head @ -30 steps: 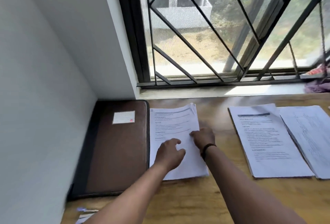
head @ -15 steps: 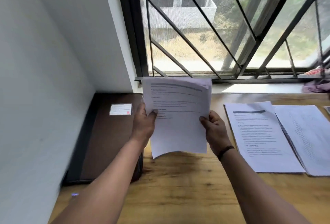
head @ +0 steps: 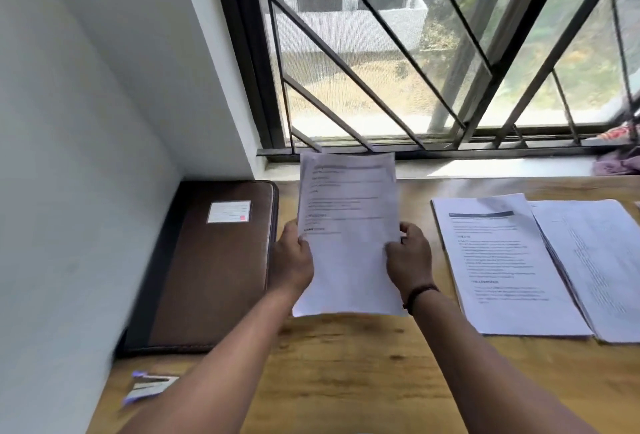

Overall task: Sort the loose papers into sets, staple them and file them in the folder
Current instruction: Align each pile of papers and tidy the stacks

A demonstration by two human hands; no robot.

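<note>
Left hand point(head: 292, 262), right hand point(head: 409, 257) grip thin white paper sheaf point(head: 349, 232) upright above wooden table point(head: 346, 364); brown leather folder point(head: 214, 267) left.

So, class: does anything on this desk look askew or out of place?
Mostly tidy. The two paper stacks on the right overlap: the near stack lies over the edge of the far stack. The brown folder lies closed and square.

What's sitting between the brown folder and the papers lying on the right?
The head view shows the paper stack held upright by both hands, above bare wooden table.
</note>
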